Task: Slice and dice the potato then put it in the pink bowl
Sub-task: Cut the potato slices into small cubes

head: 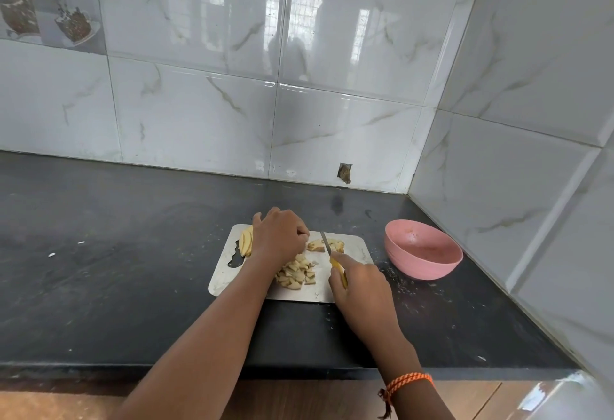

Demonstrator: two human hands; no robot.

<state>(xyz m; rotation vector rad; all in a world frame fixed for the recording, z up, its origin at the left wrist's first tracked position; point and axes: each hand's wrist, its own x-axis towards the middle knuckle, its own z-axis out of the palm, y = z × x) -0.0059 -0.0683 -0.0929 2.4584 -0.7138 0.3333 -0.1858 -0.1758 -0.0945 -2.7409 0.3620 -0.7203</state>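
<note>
Left arm: bare, reaching forward from the lower left, forearm angled up and to the right.
Left hand (277, 240): palm down, back of the hand facing the camera, fingers curled downward with the knuckles bunched toward the right; what the fingertips hold cannot be seen.
Right arm: bare, coming in from the lower right, forearm slanting up and to the left.
Right wrist: wears an orange braided thread (407, 383) with a knotted tail hanging at its left side.
Right hand (360, 281): fingers wrapped round a yellow handle (339, 271), forefinger laid along the top.
</note>
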